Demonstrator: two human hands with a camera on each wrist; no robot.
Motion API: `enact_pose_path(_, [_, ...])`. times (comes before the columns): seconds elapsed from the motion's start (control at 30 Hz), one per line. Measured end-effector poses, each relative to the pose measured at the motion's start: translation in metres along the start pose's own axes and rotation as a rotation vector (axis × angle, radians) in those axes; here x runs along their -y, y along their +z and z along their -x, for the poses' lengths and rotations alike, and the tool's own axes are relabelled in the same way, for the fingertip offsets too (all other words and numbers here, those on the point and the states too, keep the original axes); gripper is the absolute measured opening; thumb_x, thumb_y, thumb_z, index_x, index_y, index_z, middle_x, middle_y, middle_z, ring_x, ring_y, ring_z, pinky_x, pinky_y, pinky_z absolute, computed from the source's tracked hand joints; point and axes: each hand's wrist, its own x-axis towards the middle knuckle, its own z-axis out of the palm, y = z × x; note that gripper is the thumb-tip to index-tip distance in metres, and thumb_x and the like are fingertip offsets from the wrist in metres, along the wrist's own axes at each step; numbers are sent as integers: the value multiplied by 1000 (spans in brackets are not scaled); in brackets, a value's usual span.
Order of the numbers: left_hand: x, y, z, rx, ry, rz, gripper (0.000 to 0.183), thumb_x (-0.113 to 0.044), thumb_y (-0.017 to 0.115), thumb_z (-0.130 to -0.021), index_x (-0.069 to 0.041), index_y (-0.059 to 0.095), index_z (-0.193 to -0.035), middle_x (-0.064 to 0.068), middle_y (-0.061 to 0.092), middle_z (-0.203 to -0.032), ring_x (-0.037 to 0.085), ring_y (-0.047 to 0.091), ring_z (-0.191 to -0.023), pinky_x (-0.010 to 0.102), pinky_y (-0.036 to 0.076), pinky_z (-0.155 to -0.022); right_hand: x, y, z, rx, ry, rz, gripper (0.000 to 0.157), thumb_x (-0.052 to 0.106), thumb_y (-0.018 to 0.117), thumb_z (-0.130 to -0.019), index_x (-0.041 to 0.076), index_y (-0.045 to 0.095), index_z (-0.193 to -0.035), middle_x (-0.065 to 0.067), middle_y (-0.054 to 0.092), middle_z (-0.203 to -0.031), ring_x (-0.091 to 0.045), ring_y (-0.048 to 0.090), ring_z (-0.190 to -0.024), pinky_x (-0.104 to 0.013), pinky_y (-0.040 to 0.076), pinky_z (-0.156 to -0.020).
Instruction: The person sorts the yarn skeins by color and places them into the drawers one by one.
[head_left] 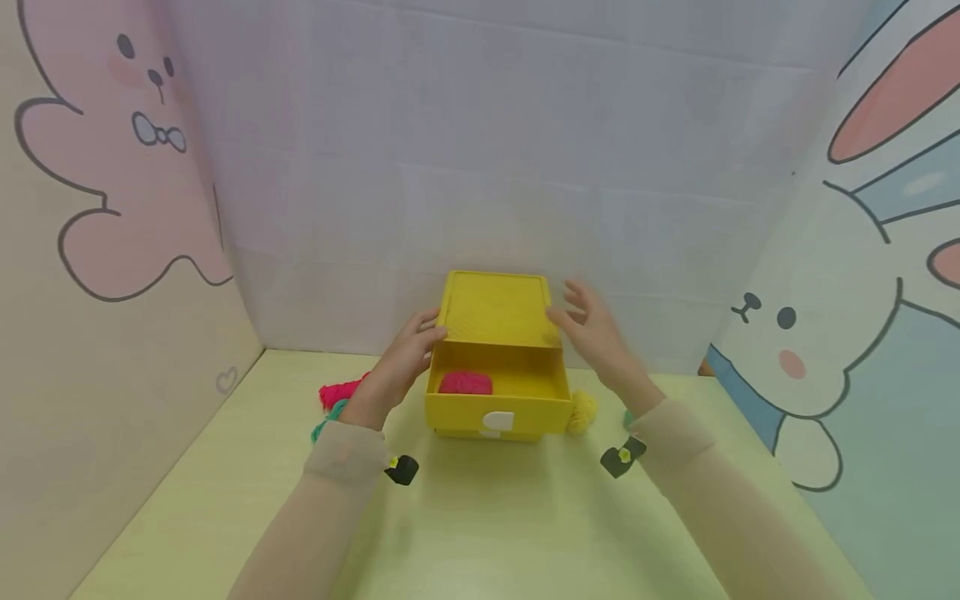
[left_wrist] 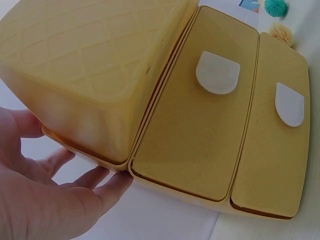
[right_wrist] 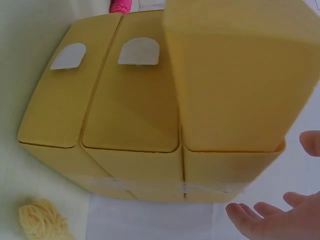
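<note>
A yellow drawer cabinet [head_left: 497, 308] stands against the back wall. Its top drawer [head_left: 457, 410] is pulled out, with a bundle of pink yarn [head_left: 465, 383] at the left inside it. My left hand [head_left: 397, 367] touches the cabinet's left side, fingers spread along the wall and thumb near the top edge. Beside the right side, my right hand [head_left: 600, 337] is raised with its fingers loosely extended and holds nothing. In the right wrist view, a gap shows between those fingers and the cabinet. Both wrist views show the two lower drawers [left_wrist: 195, 120] pushed in, each with a white tab.
Left of the cabinet lie pink yarn [head_left: 341, 392] and teal yarn [head_left: 327, 421], partly behind my left wrist. A yellow yarn bundle [head_left: 582, 412] lies at its right. Some teal yarn [head_left: 627, 418] peeks out by my right sleeve. Printed cloth walls enclose the table [head_left: 480, 517].
</note>
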Motion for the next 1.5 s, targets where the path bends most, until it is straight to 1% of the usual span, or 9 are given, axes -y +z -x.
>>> enact_pose_path(0.17, [1, -1, -1, 5, 3, 4, 64, -28, 49, -112, -16, 22, -169, 11, 28, -171, 34, 29, -158, 53, 20, -131, -13, 13, 3, 1, 51, -127, 82, 42, 57, -110, 17, 10, -172, -20, 19, -175, -43, 29, -157, -60, 33, -124])
enact_pose_path(0.33, [1, 0, 0, 3, 8, 1, 64, -29, 50, -112, -16, 22, -169, 11, 28, -170, 34, 30, -158, 53, 22, -131, -20, 23, 5, 12, 114, -223, 78, 42, 49, -112, 16, 7, -173, -19, 16, -176, -41, 27, -159, -62, 31, -125])
enact_pose_path(0.5, [1, 1, 0, 6, 16, 1, 64, -28, 49, -113, -15, 22, -169, 12, 28, -171, 35, 29, -159, 54, 21, -131, -26, 28, 6, 34, 144, -229, 76, 47, 43, -113, 19, 7, -173, -16, 18, -176, -41, 25, -159, -67, 27, -124])
enact_pose_path(0.67, [1, 2, 1, 7, 13, 4, 63, -28, 50, -112, -15, 23, -169, 10, 28, -171, 34, 29, -159, 54, 20, -131, -31, 30, 7, 40, 167, -219, 76, 49, 43, -111, 21, 8, -173, -15, 18, -176, -43, 20, -160, -71, 25, -123])
enact_pose_path(0.93, [1, 0, 2, 8, 10, -2, 64, -29, 49, -113, -16, 22, -169, 10, 26, -172, 34, 28, -159, 54, 20, -131, -33, 32, 6, 64, 134, -248, 68, 46, 41, -112, 24, 17, -172, -6, 15, -178, -40, 18, -162, -71, 22, -124])
enact_pose_path(1.07, [1, 0, 0, 14, 8, -9, 65, -30, 49, -113, -16, 21, -169, 11, 25, -172, 35, 28, -159, 54, 20, -131, -34, 34, 6, 55, 107, -257, 65, 41, 40, -113, 25, 18, -172, -1, 16, -178, -32, 13, -164, -61, 16, -130])
enact_pose_path(1.2, [0, -2, -1, 22, 5, -21, 65, -30, 50, -113, -17, 21, -169, 12, 25, -172, 35, 29, -158, 54, 20, -131, -35, 35, 6, 62, 81, -295, 65, 36, 40, -114, 23, 15, -172, 1, 12, -179, -24, 5, -165, -51, 8, -133])
enact_pose_path(1.33, [-2, -3, 1, 27, 6, -33, 66, -30, 50, -113, -16, 20, -170, 13, 25, -171, 35, 30, -157, 55, 20, -131, -33, 38, 6, 67, 88, -331, 65, 37, 38, -115, 22, 14, -172, 2, 10, -179, -23, 2, -165, -51, 6, -133])
enact_pose_path(1.5, [-3, -3, -1, 29, -3, -56, 67, -28, 50, -112, -15, 19, -170, 13, 26, -172, 35, 30, -158, 54, 20, -131, -36, 38, 5, 63, 96, -332, 64, 39, 37, -114, 25, 15, -172, 5, 11, -178, -21, 4, -165, -50, 7, -133])
